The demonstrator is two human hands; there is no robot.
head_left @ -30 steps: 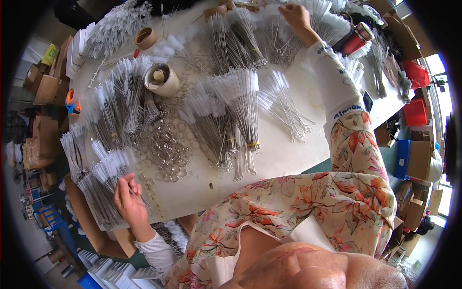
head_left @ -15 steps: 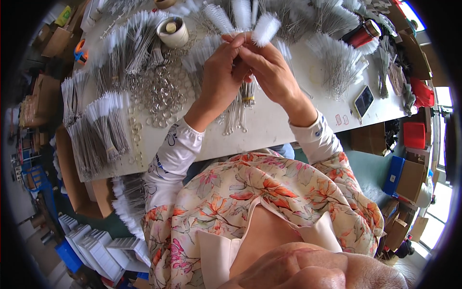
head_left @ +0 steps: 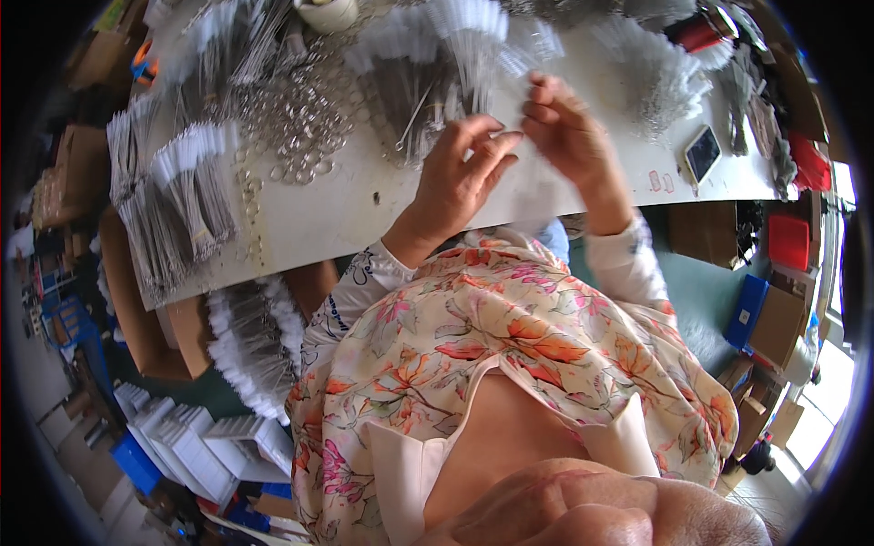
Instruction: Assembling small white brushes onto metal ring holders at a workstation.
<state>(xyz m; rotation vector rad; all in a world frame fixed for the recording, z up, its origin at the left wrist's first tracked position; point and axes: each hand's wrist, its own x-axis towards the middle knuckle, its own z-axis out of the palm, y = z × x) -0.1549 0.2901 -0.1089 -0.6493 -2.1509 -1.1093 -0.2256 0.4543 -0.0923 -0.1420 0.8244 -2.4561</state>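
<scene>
My left hand [head_left: 460, 173] is over the near part of the white table [head_left: 346, 218], fingers apart, with nothing visible in it. Close by on its right, my right hand [head_left: 574, 136] is raised and smeared by motion; whether its bent fingers hold anything is unclear. Just beyond both hands lies a bunch of wire-handled brushes [head_left: 469, 36] with white bristle heads. More such brushes [head_left: 401, 59] lie left of it, their looped wire ends toward me. Past my right fingertips are some white bristles [head_left: 537, 41], partly blurred.
Loose metal rings [head_left: 300, 132] are heaped left of my hands. Brush bundles [head_left: 191, 173] cover the table's left side, with another pile [head_left: 651, 77] on the right. A phone [head_left: 703, 153] lies near the right edge. Below the left edge stands a cardboard box [head_left: 137, 309].
The white-headed brushes held up between my hands no longer show there. My hands have parted and come nearer to me, and the view has shifted.
</scene>
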